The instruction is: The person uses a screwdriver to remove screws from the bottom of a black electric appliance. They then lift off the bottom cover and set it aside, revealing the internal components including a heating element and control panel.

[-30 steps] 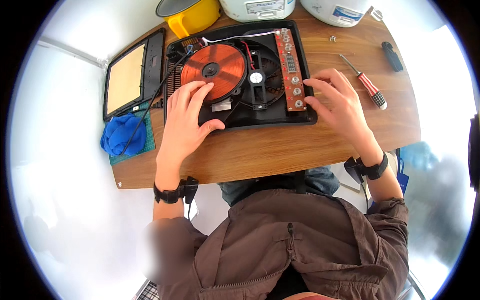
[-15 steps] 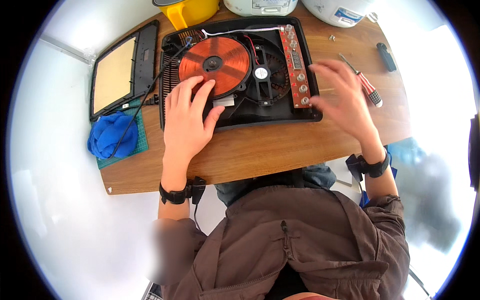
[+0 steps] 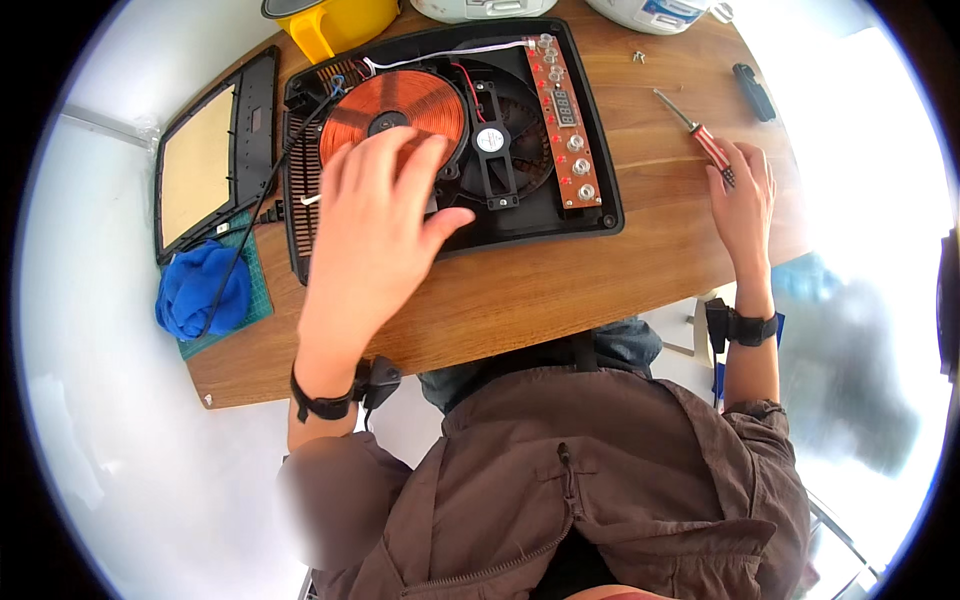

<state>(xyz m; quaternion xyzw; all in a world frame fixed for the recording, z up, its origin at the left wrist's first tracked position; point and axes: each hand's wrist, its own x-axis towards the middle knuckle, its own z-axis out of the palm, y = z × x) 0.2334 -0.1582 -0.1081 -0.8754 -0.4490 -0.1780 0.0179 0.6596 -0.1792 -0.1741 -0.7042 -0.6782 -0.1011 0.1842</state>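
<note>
An opened induction cooker [image 3: 610, 190] lies on the table with its insides showing. My left hand [image 3: 375, 235] is over its round copper coil [image 3: 440, 100], fingers apart and thumb stretched out; nothing shows in it. Whether the fingertips touch the coil I cannot tell. Right of the coil sit a black fan [image 3: 520, 130] and a red-brown circuit board [image 3: 575, 182] with buttons and a small display. At the table's right, my right hand [image 3: 748, 195] closes round the handle of a screwdriver [image 3: 708, 145], which lies with its tip pointing away to the left.
Several small screws [image 3: 639, 57] and a black clip-like piece [image 3: 754, 92] lie at the far right. On the left are the cooker's black top cover [image 3: 255, 150], a blue cloth [image 3: 205, 290] and a green mat [image 3: 262, 290]. A yellow pot [image 3: 345, 22] stands behind.
My right hand has moved from beside the circuit board to the right and taken hold of the screwdriver. My left hand is still over the coil and looks nearer the camera. The view has shifted slightly.
</note>
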